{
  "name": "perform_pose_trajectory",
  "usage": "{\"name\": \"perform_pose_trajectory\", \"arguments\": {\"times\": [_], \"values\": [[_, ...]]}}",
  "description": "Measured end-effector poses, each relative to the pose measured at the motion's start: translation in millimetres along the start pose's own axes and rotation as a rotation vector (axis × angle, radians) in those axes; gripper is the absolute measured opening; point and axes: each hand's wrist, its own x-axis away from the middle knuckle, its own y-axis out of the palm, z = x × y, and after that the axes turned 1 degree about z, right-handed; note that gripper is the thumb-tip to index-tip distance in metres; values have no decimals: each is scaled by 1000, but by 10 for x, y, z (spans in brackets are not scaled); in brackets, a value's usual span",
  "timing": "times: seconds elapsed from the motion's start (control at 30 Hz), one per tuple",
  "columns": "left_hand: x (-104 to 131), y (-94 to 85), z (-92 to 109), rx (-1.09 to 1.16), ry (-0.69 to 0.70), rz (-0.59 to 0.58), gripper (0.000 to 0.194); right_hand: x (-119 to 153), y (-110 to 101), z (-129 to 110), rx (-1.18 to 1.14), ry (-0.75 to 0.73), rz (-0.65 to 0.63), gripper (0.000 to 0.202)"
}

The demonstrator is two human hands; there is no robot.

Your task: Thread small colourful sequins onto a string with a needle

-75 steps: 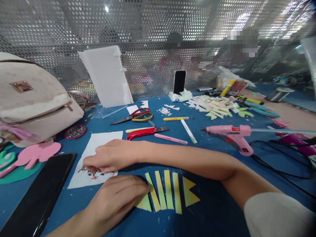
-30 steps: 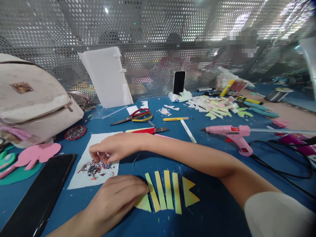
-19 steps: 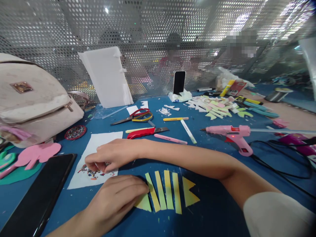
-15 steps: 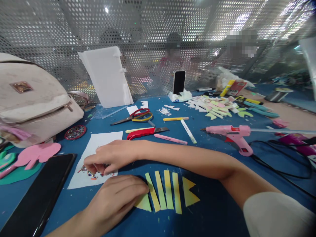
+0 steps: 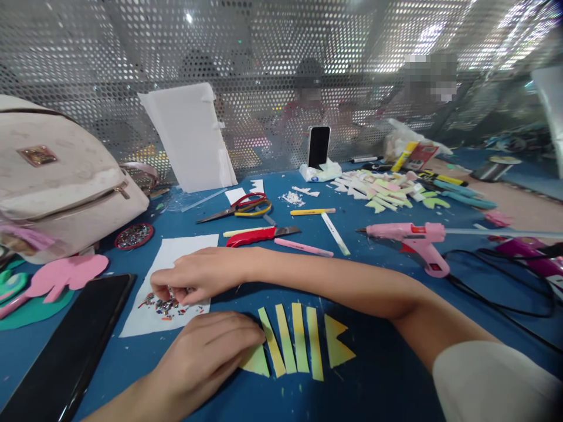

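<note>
My right hand (image 5: 200, 274) reaches across to the left over a white sheet (image 5: 187, 241). Its fingertips are bunched above a small pile of shiny, multicoloured bits (image 5: 165, 306); whatever they pinch is hidden. Nearer to me, my left hand (image 5: 211, 351) lies with fingers together over a yellow-green cut piece (image 5: 257, 362), covering most of it and pressing it to the table. Beside it several narrow yellow-green strips (image 5: 301, 337) stand in a row with gaps between them. A notched, tail-shaped piece (image 5: 338, 343) ends the row on the right.
Beyond my right arm lie a red-handled knife (image 5: 250, 237), scissors (image 5: 246, 205), markers (image 5: 334, 233) and a pink glue gun (image 5: 407, 231) with cables. A dark phone (image 5: 74, 346), pink cutout (image 5: 65, 275) and backpack (image 5: 65, 176) occupy the left. Cut scraps (image 5: 387, 190) pile up behind.
My right hand has risen slightly off the shiny bits, so more of the pile shows beneath its fingers. My left hand and the row of strips stay put.
</note>
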Motion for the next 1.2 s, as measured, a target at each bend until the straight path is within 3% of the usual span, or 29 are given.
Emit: {"name": "perform_pose_trajectory", "arguments": {"times": [0.37,0.63,0.97,1.1,1.2], "values": [[-10,-2,-4,2,0,-9,23,4,20,-6,24,4,-9,16],[0,-5,13,-7,-4,0,24,86,-158,160,101,73,94,22],[-9,6,0,26,2,7,26,163,-261,255,136,146,75,20],[-17,2,13,47,-14,15,24,163,-275,251,162,139,136,13],[-45,-24,15,120,-118,73,21,157,-346,175,156,125,249,6]]}}
